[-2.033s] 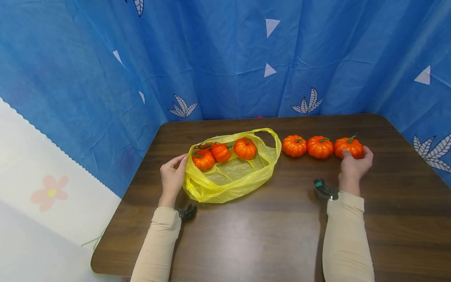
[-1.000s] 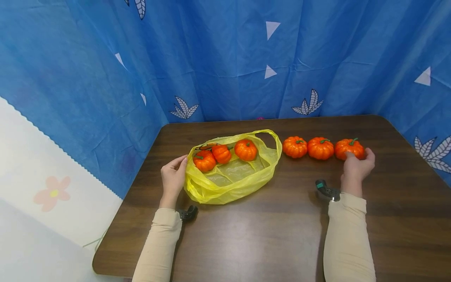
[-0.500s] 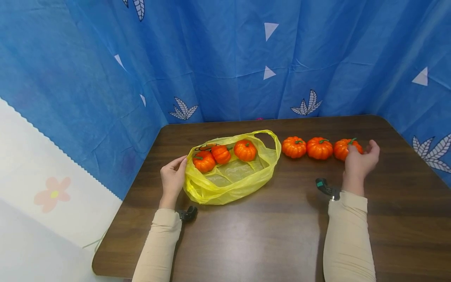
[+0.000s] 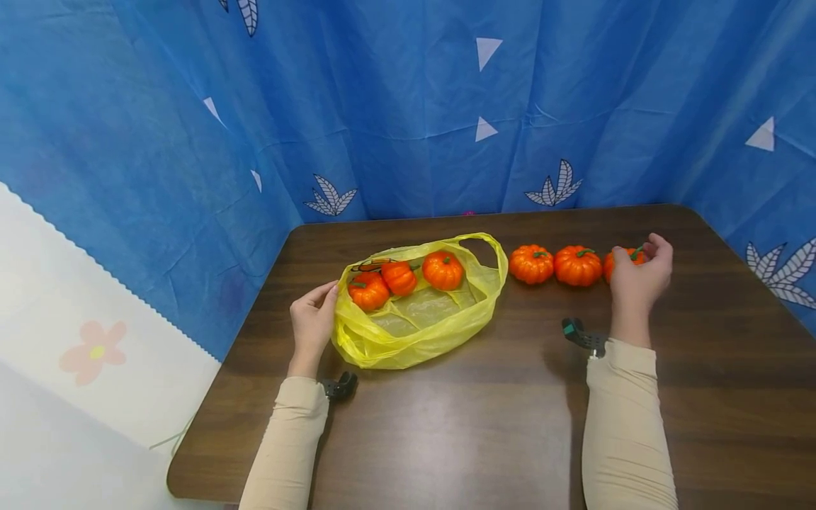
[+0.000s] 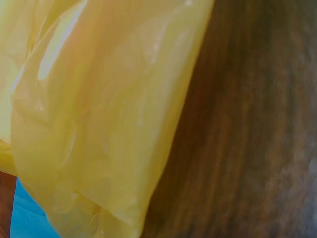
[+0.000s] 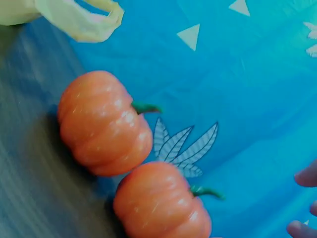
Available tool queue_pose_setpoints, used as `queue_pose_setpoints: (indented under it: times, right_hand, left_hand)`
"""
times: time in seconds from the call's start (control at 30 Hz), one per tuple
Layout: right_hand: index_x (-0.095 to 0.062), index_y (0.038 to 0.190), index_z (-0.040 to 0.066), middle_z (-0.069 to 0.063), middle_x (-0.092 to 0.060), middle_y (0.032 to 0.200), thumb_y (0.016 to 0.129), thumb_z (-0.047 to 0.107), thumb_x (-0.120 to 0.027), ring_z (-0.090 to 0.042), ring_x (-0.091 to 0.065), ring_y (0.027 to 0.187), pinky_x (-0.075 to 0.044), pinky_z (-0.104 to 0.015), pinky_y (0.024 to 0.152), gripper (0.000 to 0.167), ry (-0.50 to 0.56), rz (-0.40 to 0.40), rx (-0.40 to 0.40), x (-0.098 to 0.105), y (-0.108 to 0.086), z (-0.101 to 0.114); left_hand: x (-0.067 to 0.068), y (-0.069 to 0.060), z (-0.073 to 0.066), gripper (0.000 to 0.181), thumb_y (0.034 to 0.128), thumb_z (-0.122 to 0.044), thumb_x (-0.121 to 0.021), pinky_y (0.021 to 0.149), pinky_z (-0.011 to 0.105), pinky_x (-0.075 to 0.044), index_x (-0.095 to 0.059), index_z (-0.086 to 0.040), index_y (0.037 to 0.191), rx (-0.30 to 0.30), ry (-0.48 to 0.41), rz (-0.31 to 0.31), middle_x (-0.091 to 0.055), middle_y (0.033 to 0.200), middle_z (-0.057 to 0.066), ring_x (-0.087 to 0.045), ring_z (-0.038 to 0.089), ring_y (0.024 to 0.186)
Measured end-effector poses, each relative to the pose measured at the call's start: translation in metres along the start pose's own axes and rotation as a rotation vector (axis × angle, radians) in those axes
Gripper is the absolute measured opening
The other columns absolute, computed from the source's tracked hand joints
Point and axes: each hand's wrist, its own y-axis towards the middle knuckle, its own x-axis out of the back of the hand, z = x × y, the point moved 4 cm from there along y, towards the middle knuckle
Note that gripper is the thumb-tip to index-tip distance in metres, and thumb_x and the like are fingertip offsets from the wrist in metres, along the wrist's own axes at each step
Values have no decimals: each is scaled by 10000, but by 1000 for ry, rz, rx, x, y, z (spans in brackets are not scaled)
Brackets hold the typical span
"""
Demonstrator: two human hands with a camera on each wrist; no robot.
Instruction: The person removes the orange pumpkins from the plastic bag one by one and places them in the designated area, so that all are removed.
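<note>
My left hand (image 4: 312,322) pinches the left rim of a yellow plastic bag (image 4: 427,333), whose mouth is spread wide. Three small orange pumpkins lie inside, one at the left (image 4: 368,291), one in the middle (image 4: 399,278) and one farther right (image 4: 443,270). To the right of the bag stand three more pumpkins in a row: the first (image 4: 532,264), the second (image 4: 577,266) and the third (image 4: 608,267). My right hand (image 4: 640,280), fingers apart and loosely bent, is over the third and partly hides it. In the left wrist view the bag (image 5: 109,109) fills the left side.
The brown wooden table (image 4: 472,418) has rounded corners. A blue curtain (image 4: 408,106) with white triangles and leaves hangs behind it and along the side. Each wrist wears a dark device, one on the left (image 4: 341,385) and one on the right (image 4: 581,336).
My right hand has let go of the third pumpkin and moved up, first rightward and then back left over it. My left hand and the bag have stayed in place.
</note>
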Motion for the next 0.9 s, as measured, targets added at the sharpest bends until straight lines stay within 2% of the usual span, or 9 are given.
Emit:
queue_pose_setpoints:
  times: [0.1, 0.23, 0.3, 0.5, 0.7, 0.9]
  right_hand:
    - [-546, 1391, 227, 111, -525, 1200, 912, 161, -702, -52, -459, 1138, -401, -243, 1102, 509, -7, 64, 39, -5, -6, 11]
    - [-577, 1364, 192, 134, -557, 1117, 925, 194, -696, -32, -494, 1047, -451, -250, 1068, 455, -59, 189, 93, -14, -17, 28]
    - [-560, 1387, 186, 118, -572, 1147, 941, 237, -685, -39, -502, 1067, -461, -260, 1077, 466, -110, 256, 127, -20, -24, 35]
    - [-488, 1465, 138, -88, -554, 1379, 966, 338, -650, -192, -506, 1246, -462, -364, 1111, 561, -235, 431, 262, -35, -49, 56]
    - [-466, 1470, 87, -191, -545, 1390, 974, 297, -653, -319, -508, 1271, -438, -496, 1125, 570, -266, 589, 354, -51, -69, 65]
    - [-492, 1439, 66, -187, -565, 1367, 967, 219, -671, -323, -532, 1263, -441, -514, 1119, 527, -249, 703, 383, -65, -82, 65]
  left_hand:
    - [1, 0, 0, 225, 952, -142, -690, 735, 57, -528, -757, 11, 1103, -5, 1, -5, -752, 1092, 192, -709, 287, 954]
    - [2, 0, 0, 227, 954, -147, -689, 735, 57, -529, -757, 10, 1103, -6, -3, -6, -750, 1096, 194, -710, 296, 955]
    - [2, 0, 1, 227, 955, -156, -689, 739, 57, -529, -760, -1, 1104, 0, -2, -5, -750, 1100, 189, -711, 298, 962]
    - [2, 0, 2, 231, 956, -172, -689, 744, 57, -527, -763, -15, 1107, 13, 4, -4, -751, 1107, 180, -709, 283, 970]
    - [1, 0, 2, 223, 952, -163, -694, 738, 64, -534, -765, -11, 1099, 6, -3, -5, -754, 1094, 180, -710, 288, 958]
    - [0, 1, 1, 220, 956, -155, -687, 743, 59, -530, -765, -2, 1094, -4, -10, 1, -752, 1090, 192, -713, 302, 967]
